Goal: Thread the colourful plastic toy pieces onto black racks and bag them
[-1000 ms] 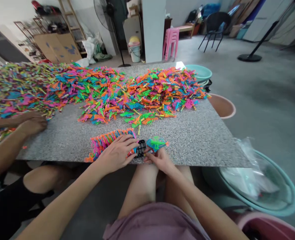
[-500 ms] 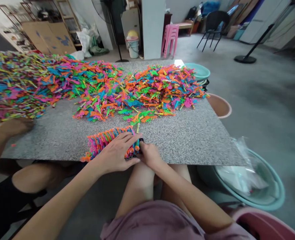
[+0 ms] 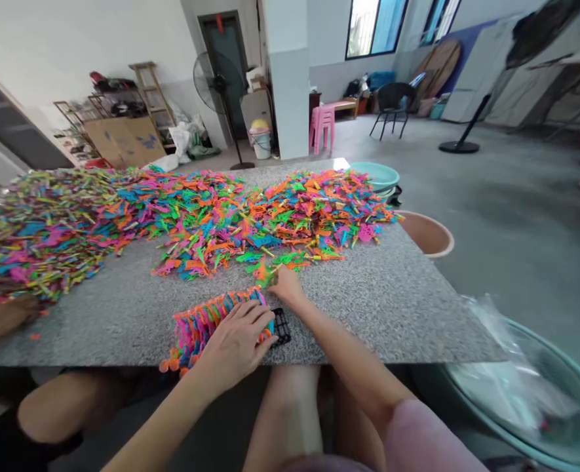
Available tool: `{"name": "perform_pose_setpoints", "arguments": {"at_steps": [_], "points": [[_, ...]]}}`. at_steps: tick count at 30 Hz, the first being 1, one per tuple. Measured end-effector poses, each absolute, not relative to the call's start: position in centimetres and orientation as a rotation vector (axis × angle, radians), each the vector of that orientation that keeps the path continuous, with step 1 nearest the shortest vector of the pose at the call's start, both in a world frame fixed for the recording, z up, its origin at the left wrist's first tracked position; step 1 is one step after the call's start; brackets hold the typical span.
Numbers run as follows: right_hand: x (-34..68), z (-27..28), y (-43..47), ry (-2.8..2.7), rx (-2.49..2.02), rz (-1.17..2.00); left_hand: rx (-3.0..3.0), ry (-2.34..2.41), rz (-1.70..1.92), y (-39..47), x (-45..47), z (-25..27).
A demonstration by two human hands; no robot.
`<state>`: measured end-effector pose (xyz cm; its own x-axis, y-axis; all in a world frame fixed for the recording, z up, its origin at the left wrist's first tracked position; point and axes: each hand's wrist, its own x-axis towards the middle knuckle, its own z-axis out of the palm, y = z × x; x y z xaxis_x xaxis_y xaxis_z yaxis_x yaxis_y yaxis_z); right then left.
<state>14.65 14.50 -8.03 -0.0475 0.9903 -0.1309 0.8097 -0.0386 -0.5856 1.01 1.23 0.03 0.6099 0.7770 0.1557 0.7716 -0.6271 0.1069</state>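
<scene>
A packed row of small plastic toys [image 3: 206, 317] in orange, pink, blue and green stands near the table's front edge. My left hand [image 3: 240, 334] lies over its right end, fingers across the top and thumb at the near side, holding it. From under this end sticks out a black plastic grid rack [image 3: 280, 326]. My right hand [image 3: 286, 286] is at the near fringe of the heap, its fingers closed and pointing down at the loose green and orange plastic toys [image 3: 263, 270]. The fingertips are partly hidden there.
A long heap of loose plastic toys [image 3: 314, 213] covers the back of the granite-patterned table [image 3: 383, 295]. At the left, another person's hand [image 3: 12, 318] is beside the heap. Basins, one peach [image 3: 425, 233] and one teal with plastic bags [image 3: 520, 387], stand off the right edge.
My right hand has left the right end of the row and moved forward to the loose toys, uncovering the black rack. My left hand stays on the row. The camera view has tilted up.
</scene>
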Motion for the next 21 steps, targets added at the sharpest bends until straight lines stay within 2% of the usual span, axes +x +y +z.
{"name": "perform_pose_setpoints", "arguments": {"at_steps": [3,8,14,21], "points": [[17.2,-8.9,13.1,-1.870,-1.856,0.796,2.792,1.301,0.309,1.3,0.6,0.0],[21.9,-9.5,8.8,-1.861,-1.504,0.921,2.807,1.159,0.288,1.4,-1.7,0.0],[18.0,-10.3,7.2,-1.757,-1.307,1.075,2.842,1.177,0.215,1.3,-2.8,0.0],[14.6,-9.6,8.1,-2.163,-1.399,0.852,2.847,1.199,0.188,1.2,-2.3,0.2]]}}
